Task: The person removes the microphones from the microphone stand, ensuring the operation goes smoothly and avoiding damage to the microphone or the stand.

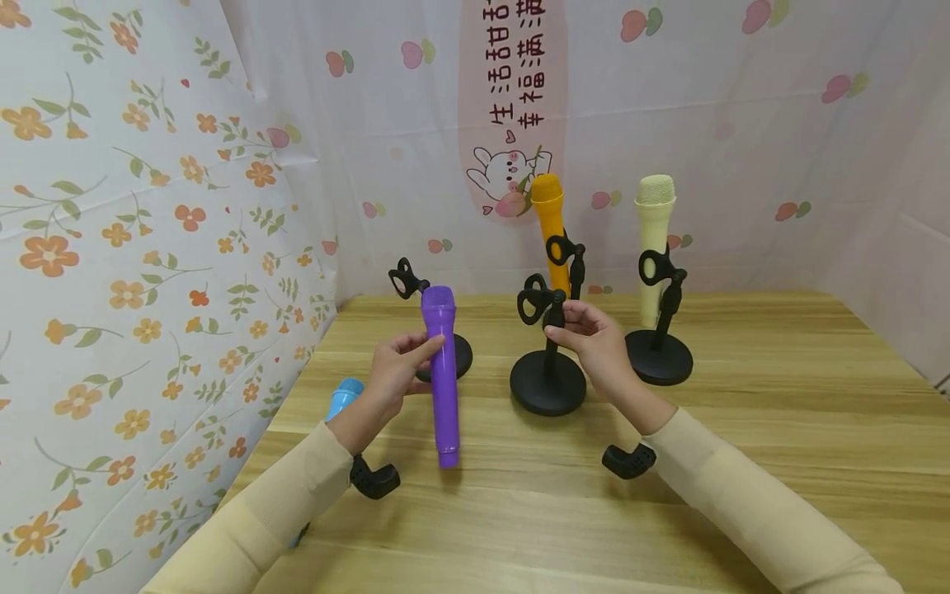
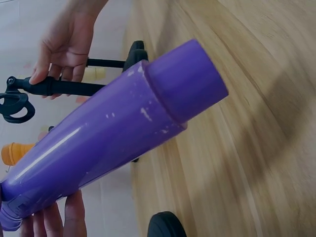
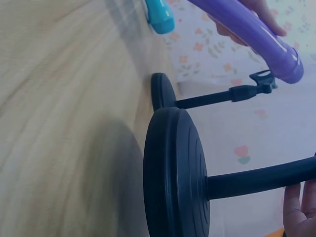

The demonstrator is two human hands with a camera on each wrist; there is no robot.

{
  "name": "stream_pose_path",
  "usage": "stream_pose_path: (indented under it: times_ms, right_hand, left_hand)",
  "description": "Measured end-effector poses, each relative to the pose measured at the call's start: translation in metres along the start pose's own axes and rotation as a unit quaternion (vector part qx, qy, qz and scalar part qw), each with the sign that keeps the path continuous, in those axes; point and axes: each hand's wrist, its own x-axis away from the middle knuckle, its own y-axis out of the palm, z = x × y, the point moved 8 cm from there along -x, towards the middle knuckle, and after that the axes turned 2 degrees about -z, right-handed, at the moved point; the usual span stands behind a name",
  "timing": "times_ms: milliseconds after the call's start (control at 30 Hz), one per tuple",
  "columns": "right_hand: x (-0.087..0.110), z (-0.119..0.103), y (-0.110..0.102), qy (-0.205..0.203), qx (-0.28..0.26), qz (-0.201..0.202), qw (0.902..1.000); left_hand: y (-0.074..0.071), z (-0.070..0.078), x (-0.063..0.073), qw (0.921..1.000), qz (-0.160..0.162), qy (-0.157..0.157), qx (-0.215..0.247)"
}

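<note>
My left hand (image 1: 389, 367) holds a purple microphone (image 1: 444, 412) above the table, thumb across its front and head end up. The lower end of this purple microphone (image 2: 197, 81) points toward the table in the left wrist view. My right hand (image 1: 597, 342) grips the upright of a black microphone stand (image 1: 547, 386), just under its clip, which has no microphone in it. The same stand's round base (image 3: 173, 173) shows large in the right wrist view, close over the table. Another black stand (image 1: 462, 356), its clip also bare, stands behind the purple microphone.
An orange microphone (image 1: 549, 216) sits in a stand at the back, and a cream microphone (image 1: 655, 235) in one at back right. A blue microphone (image 1: 345, 396) lies at left, partly behind my left forearm. Floral curtain (image 1: 148, 272) borders the wooden table (image 1: 779, 445).
</note>
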Motion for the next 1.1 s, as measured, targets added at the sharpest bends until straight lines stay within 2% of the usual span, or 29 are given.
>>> stream_pose_path:
  times_ms: [367, 600, 833, 1100]
  right_hand:
    - [-0.022, -0.003, 0.007, 0.004, 0.028, 0.018, 0.9994]
    - [-0.034, -0.008, 0.016, -0.006, 0.035, 0.013, 0.9993]
    - [-0.046, -0.009, 0.021, 0.001, 0.047, 0.015, 0.9988]
    - [-0.058, -0.007, 0.029, 0.004, 0.020, 0.007, 0.9998]
  left_hand:
    - [-0.010, -0.014, 0.001, 0.9987, -0.020, -0.023, -0.040]
    - [-0.017, -0.023, 0.002, 0.9970, -0.031, -0.039, -0.059]
    - [-0.026, -0.032, 0.005, 0.9948, -0.034, -0.062, -0.073]
    - [-0.042, -0.041, 0.005, 0.9921, -0.036, -0.075, -0.094]
